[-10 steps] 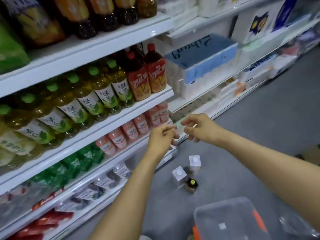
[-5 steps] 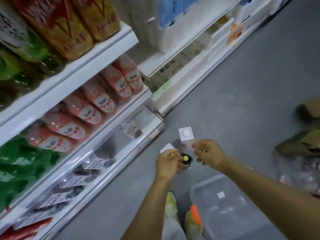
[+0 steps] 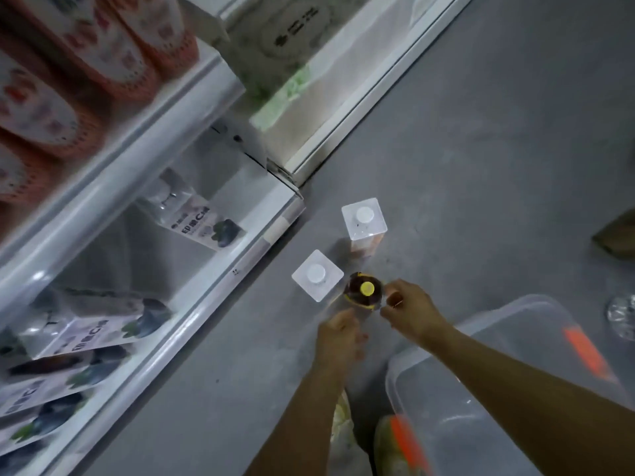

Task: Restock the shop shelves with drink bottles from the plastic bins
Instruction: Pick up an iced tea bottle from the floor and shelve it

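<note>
White metal shelf point(image 3: 192, 304) far left. Two clear square white-capped bottles point(image 3: 318, 274) upright on grey floor point(image 3: 481, 166). Dark round yellow-capped bottle point(image 3: 364, 294) upright just beside nearer one. Left hand point(image 3: 338, 334) below it, blurred, grip unclear. Right hand point(image 3: 409, 312) beside it, fingers curled, contact unclear. Clear plastic bin point(image 3: 515, 338) rightmost.

A plain grey floor point(image 3: 481, 139) is seen across the right side, marked by small dark specks. White metal shelving point(image 3: 113, 180) is set along the left, and soft glare is caught on its glossy edges. A second white unit point(image 3: 364, 94) is joined to it further back. Brown cardboard point(image 3: 618, 235) is laid at the right edge.
</note>
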Available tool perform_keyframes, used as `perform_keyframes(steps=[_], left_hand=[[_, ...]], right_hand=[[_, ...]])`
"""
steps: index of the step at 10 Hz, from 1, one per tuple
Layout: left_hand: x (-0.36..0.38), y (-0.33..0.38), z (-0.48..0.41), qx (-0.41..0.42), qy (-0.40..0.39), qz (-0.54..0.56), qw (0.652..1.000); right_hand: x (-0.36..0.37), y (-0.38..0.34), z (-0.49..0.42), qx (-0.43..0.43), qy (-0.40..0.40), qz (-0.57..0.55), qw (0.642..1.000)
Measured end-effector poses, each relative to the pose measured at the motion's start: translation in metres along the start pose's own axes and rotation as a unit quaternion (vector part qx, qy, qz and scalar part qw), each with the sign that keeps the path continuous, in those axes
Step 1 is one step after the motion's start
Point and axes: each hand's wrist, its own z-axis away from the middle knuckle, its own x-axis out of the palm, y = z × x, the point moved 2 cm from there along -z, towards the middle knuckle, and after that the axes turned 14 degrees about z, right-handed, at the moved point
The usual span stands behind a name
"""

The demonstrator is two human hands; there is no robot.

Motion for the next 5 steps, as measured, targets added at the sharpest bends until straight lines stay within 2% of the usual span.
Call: perform_keyframes(steps=[1, 3, 4, 5], left_hand=[[0.000, -0.027, -0.047, -0.008, 0.005, 0.000, 1.000], [0.018, -0.051, -0.128, 0.056, -0.041, -0.026, 0.997], [0.013, -0.068, -0.162, 0.072, -0.076, -0.099, 0.990], [0.013, -0.080, -0.193, 0.073, -0.064, -0.078, 0.992]], right_hand=[[0.029, 0.022, -0.035, -0.006, 0.007, 0.036, 0.999], [0.083, 0.070, -0.101, 0.009, -0.005, 0.065, 0.998], [0.106, 0.084, -0.129, -0.018, 0.016, 0.060, 0.998], [0.123, 0.089, -0.144, -0.044, 0.052, 0.035, 0.997]])
